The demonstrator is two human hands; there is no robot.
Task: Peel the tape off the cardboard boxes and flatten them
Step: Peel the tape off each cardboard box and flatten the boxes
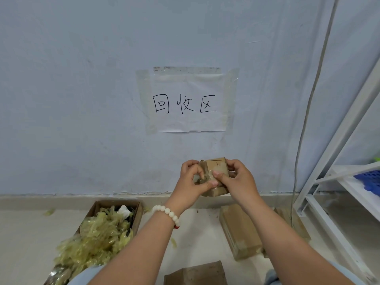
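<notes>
Brown cardboard piece (195,273) lies on floor (197,231) while left hand (190,182) & right hand (239,179) both curl round small brown cardboard box (217,166) held up near wall (82,99), thumbs at its clear tape (207,177); prob. light, crushable, so grip corners, peel from loose tape end.

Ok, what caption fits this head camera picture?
Left hand and right hand grip a small cardboard box, picking at its tape.

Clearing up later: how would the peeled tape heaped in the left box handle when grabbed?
Probably light and floppy: the peeled tape is thin, crumpled film. Likely clingy and clumping, since strips spill tangled over the box rim.
</notes>
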